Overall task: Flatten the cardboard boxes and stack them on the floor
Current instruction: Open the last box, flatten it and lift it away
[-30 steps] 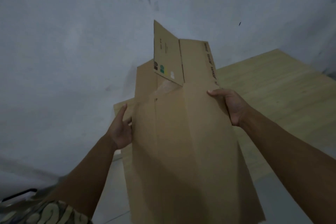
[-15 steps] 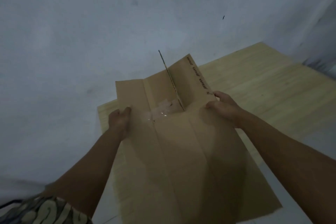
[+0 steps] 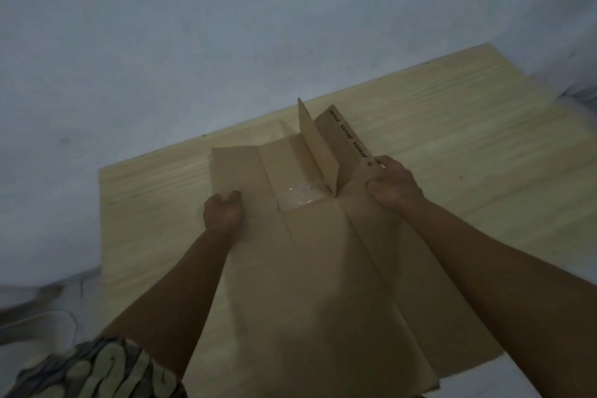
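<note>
The collapsed cardboard box point(image 3: 323, 268), upright against the wall a second ago, now lies tilted low over the pale wooden panel point(image 3: 452, 139) on the floor, filling the lower centre of the frame; by this judgement flattening is nearly done and laying down remains. One end flap point(image 3: 315, 145) still stands on edge at centre. The left hand point(image 3: 223, 213) and right hand point(image 3: 392, 182) grip the box's side edges, fingers curled round the cardboard.

We cannot read the print on the cardboard box point(image 3: 323, 268), whose near edge the frame cuts off at 6 o'clock.
</note>
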A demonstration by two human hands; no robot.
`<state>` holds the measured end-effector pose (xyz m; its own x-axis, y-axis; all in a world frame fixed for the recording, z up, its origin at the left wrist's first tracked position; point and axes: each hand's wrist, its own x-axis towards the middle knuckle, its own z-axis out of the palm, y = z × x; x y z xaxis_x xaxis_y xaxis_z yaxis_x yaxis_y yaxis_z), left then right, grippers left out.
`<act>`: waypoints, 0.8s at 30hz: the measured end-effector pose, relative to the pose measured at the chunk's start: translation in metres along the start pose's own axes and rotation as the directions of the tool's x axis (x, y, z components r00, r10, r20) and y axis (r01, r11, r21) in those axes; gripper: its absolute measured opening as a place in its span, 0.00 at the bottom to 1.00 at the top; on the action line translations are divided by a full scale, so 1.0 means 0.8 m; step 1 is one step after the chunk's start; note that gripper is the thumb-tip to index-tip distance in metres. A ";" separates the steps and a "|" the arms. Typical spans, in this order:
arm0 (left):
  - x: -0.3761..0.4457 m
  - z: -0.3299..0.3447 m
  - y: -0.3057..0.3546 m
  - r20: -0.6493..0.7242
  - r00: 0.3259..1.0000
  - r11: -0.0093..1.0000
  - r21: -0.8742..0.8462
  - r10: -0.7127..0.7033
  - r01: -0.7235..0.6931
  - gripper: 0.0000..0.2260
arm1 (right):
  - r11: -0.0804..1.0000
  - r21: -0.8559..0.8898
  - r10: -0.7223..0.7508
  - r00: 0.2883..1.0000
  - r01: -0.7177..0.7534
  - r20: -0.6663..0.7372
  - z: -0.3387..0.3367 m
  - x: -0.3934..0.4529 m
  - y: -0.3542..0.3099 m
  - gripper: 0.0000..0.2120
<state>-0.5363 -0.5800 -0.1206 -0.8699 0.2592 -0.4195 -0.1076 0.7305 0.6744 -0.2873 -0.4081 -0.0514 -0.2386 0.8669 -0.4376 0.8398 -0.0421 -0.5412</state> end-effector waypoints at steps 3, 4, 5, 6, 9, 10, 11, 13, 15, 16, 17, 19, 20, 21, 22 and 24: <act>-0.007 0.037 0.022 -0.048 0.998 0.997 0.072 0.033 -0.029 0.24 | 1.000 -0.014 -0.008 1.000 0.007 -0.020 -0.005 0.024 0.018 0.24; -0.006 0.046 0.025 -0.065 0.997 0.994 0.103 0.035 -0.028 0.24 | 1.000 0.020 -0.004 1.000 0.005 -0.026 -0.006 0.030 0.022 0.23; -0.005 0.051 0.027 -0.075 0.996 0.990 0.137 0.041 -0.030 0.25 | 0.998 0.063 0.007 1.000 -0.005 -0.030 -0.005 0.035 0.026 0.24; -0.002 0.055 0.027 -0.077 0.996 0.985 0.171 0.051 -0.037 0.25 | 0.995 0.095 0.016 0.999 -0.013 -0.030 -0.004 0.039 0.028 0.29; 0.003 0.062 0.031 -0.095 0.995 0.967 0.256 0.039 -0.014 0.27 | 1.000 0.018 -0.023 1.000 0.023 -0.003 -0.002 0.044 0.018 0.54; 0.004 0.063 0.033 -0.116 0.993 0.960 0.280 0.009 0.024 0.28 | 0.998 -0.044 -0.054 0.998 0.053 -0.017 0.002 0.045 0.013 0.59; 0.006 0.064 0.035 -0.132 0.991 0.955 0.290 -0.021 0.059 0.29 | 0.991 -0.110 -0.077 0.997 0.073 -0.032 0.007 0.048 0.009 0.62; 0.007 0.065 0.037 -0.116 0.993 0.968 0.246 -0.024 0.052 0.30 | 0.976 -0.205 -0.086 0.995 0.073 -0.057 0.018 0.056 0.001 0.65; 0.006 0.064 0.037 -0.100 0.995 0.989 0.148 -0.001 0.016 0.30 | 0.979 -0.203 -0.039 0.996 0.022 -0.079 0.028 0.066 -0.001 0.60; 0.005 0.062 0.038 -0.117 0.993 0.993 0.112 -0.008 0.021 0.31 | 0.985 -0.174 -0.001 0.997 -0.013 -0.083 0.031 0.074 0.000 0.54; 0.005 0.061 0.039 -0.146 0.989 0.995 0.089 -0.025 0.038 0.32 | 0.989 -0.141 0.035 0.996 -0.047 -0.083 0.031 0.082 0.001 0.47; 0.007 0.057 0.039 -0.154 0.985 0.992 0.089 -0.075 0.089 0.37 | 0.992 -0.077 0.095 0.993 -0.101 -0.067 0.026 0.097 0.005 0.36; 0.009 0.054 0.038 -0.123 0.987 0.988 0.109 -0.099 0.113 0.40 | 0.990 -0.048 0.126 0.990 -0.129 -0.057 0.024 0.101 0.006 0.33; 0.011 0.052 0.036 -0.082 0.990 0.983 0.130 -0.119 0.129 0.42 | 0.988 -0.029 0.152 0.988 -0.153 -0.043 0.022 0.104 0.007 0.32; 0.012 0.048 0.035 -0.047 0.991 0.981 0.142 -0.125 0.131 0.44 | 0.987 -0.029 0.158 0.987 -0.159 -0.031 0.021 0.105 0.007 0.31; 0.013 0.037 0.035 -0.038 0.997 0.987 0.148 -0.063 0.068 0.43 | 0.990 -0.050 0.130 0.991 -0.131 -0.029 0.022 0.103 0.006 0.31</act>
<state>-0.5345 -0.5382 -0.1240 -0.8794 0.1885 -0.4372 -0.0938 0.8317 0.5472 -0.3116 -0.3455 -0.1029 -0.1130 0.8683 -0.4831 0.8870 -0.1309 -0.4428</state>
